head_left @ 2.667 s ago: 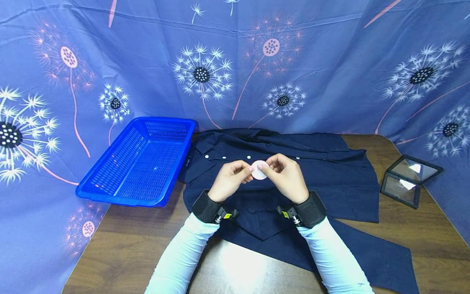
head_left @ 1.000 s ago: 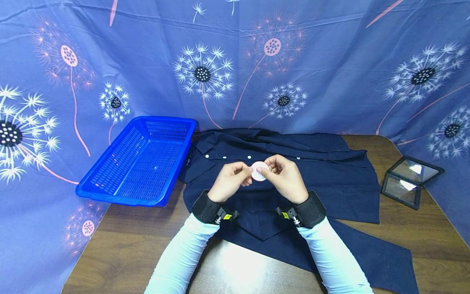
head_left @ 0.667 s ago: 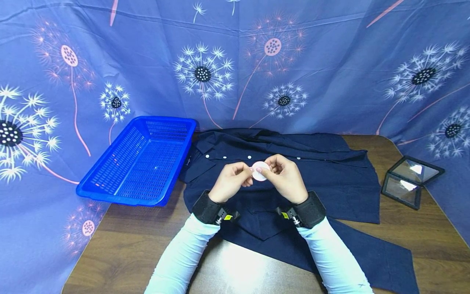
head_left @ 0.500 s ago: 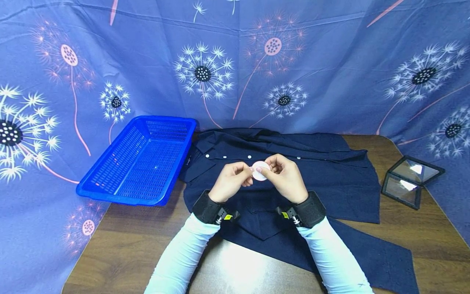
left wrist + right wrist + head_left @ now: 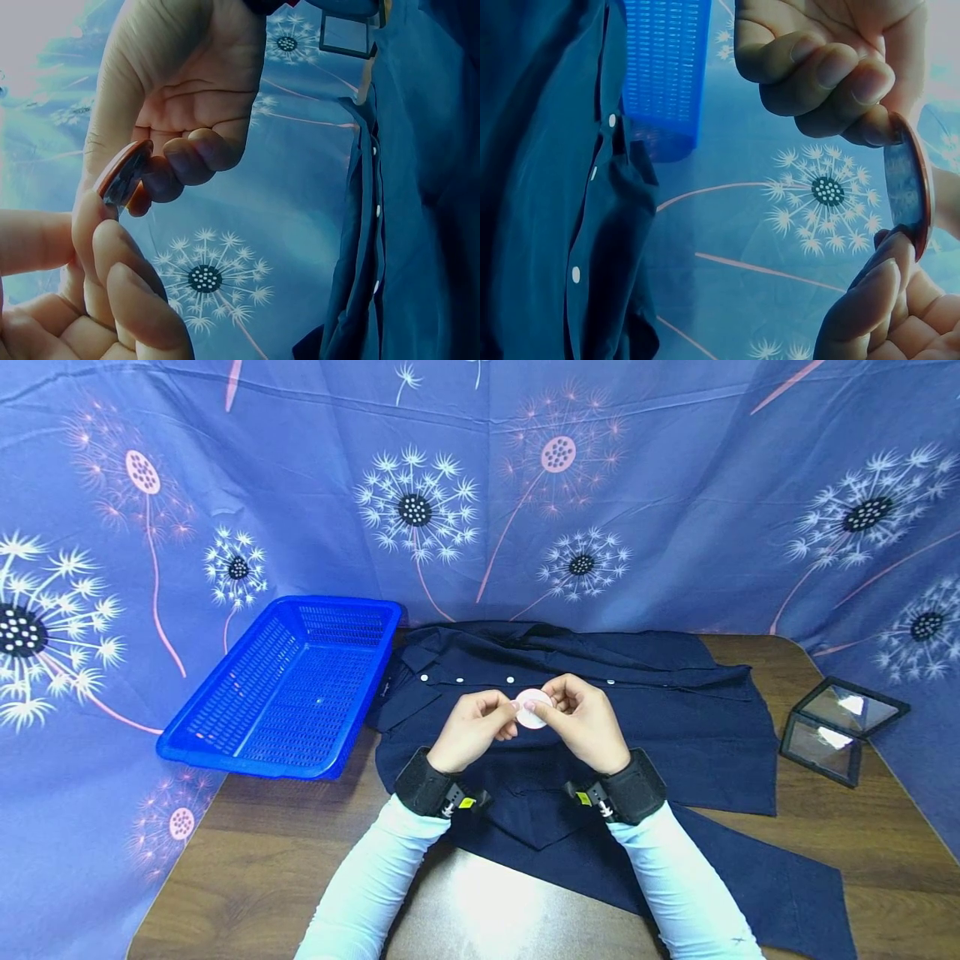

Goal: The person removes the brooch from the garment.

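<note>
A round white badge with a reddish rim is held between both hands above a dark navy shirt. My left hand pinches its left edge with thumb and fingers. My right hand grips the right side, the thumb lying across the white face. In the left wrist view the badge appears tilted, its dark, shiny underside showing. The right wrist view shows the badge nearly edge-on. Several white buttons line the shirt's front, which is spread flat on the table; the hands hide part of the cloth.
To the left stands a blue perforated plastic basket. An opened black hinged frame with two glossy panes lies at the right on the wooden table. Behind the table hangs a blue dandelion-print cloth.
</note>
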Demonstrator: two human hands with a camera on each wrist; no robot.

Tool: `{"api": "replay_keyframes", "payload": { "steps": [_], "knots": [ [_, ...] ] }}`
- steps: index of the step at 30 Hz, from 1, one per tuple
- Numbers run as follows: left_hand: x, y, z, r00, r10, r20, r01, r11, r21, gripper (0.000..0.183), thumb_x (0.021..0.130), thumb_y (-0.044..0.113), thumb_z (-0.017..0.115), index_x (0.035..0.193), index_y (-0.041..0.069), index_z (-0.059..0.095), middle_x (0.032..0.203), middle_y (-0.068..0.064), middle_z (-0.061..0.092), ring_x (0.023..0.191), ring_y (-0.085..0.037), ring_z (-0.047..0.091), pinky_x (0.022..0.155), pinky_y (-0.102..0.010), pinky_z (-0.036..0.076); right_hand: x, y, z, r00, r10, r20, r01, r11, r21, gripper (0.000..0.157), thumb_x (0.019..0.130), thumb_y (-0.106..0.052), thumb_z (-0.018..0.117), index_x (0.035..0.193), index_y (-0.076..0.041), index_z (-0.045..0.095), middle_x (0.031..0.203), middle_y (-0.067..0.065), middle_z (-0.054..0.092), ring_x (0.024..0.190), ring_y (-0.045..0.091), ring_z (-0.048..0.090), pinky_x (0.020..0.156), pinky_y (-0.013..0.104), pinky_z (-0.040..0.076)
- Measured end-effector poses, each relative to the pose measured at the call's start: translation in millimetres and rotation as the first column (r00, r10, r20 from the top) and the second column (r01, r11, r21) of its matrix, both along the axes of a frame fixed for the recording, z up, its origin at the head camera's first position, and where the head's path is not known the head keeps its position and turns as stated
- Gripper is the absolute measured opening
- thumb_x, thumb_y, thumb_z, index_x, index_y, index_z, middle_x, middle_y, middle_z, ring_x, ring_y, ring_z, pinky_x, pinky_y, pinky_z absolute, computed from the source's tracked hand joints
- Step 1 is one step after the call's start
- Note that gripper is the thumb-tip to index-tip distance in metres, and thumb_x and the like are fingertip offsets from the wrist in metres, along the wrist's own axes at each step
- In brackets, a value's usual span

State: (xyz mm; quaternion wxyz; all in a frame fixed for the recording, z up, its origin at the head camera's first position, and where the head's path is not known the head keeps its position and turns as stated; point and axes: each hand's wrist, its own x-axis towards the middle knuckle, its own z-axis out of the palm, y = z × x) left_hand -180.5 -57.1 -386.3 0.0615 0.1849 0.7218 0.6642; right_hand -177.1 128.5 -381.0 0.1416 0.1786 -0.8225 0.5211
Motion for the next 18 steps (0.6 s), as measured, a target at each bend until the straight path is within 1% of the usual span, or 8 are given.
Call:
{"api": "replay_keyframes", "payload": {
  "steps": [4, 7, 12, 16, 18],
  "knots": [
    [-0.8, -1.2, -0.8, 1.0, -0.001, -0.006, 0.001, 1.0, -0.003, 0.022, 0.096, 0.004, 0.052, 0.083, -0.013, 0.058, 0.064, 0.005, 0.057, 0.061, -0.006, 0.056, 0.06, -0.021, 0.048, -1.0, 0.6, -1.1, 1.0, 0.007, 0.006, -0.007, 1.0, 0.006, 0.014, 0.085, -0.012, 0.076, 0.089, -0.003, 0.065, 0.069, 0.002, 0.052, 0.058, 0.008, 0.044, 0.051, 0.02, 0.034],
    [-1.4, -2.0, -1.0, 1.0, -0.001, -0.009, 0.001, 1.0, -0.001, 0.023, 0.096, 0.004, 0.052, 0.085, -0.015, 0.057, 0.065, 0.004, 0.057, 0.061, -0.006, 0.056, 0.06, -0.023, 0.049, -1.9, 0.7, -2.2, 1.0, 0.014, 0.014, -0.014, 1.0, 0.001, 0.015, 0.085, -0.012, 0.075, 0.089, -0.003, 0.065, 0.069, 0.002, 0.052, 0.059, 0.008, 0.045, 0.052, 0.02, 0.035],
    [-1.6, -2.6, -0.5, 1.0, 0.002, -0.005, -0.002, 1.0, 0.003, 0.023, 0.096, 0.003, 0.051, 0.087, -0.017, 0.057, 0.064, 0.005, 0.057, 0.061, -0.005, 0.056, 0.06, -0.021, 0.048, -1.9, 0.2, -3.5, 1.0, 0.018, 0.023, -0.017, 1.0, -0.01, 0.014, 0.086, -0.013, 0.075, 0.089, -0.003, 0.065, 0.07, 0.003, 0.053, 0.059, 0.008, 0.046, 0.052, 0.02, 0.036],
    [-2.3, -2.8, -1.0, 1.0, 0.007, -0.01, -0.007, 1.0, 0.003, 0.02, 0.096, 0.003, 0.052, 0.085, -0.012, 0.059, 0.064, 0.005, 0.057, 0.061, -0.005, 0.057, 0.061, -0.024, 0.049, -1.8, 0.2, -4.4, 1.0, 0.02, 0.02, -0.02, 1.0, -0.023, 0.014, 0.086, -0.013, 0.075, 0.09, -0.002, 0.065, 0.071, 0.005, 0.055, 0.06, 0.009, 0.048, 0.053, 0.02, 0.037],
    [-2.6, -3.0, -1.3, 1.0, 0.007, -0.012, -0.006, 1.0, 0.001, 0.02, 0.096, 0.003, 0.052, 0.085, -0.012, 0.06, 0.065, 0.005, 0.057, 0.061, -0.005, 0.057, 0.061, -0.025, 0.05, -1.4, 0.1, -4.2, 1.0, 0.023, 0.02, -0.022, 0.999, -0.037, 0.014, 0.086, -0.012, 0.075, 0.091, -0.002, 0.066, 0.072, 0.007, 0.057, 0.06, 0.007, 0.048, 0.053, 0.019, 0.038]
  ]
}}
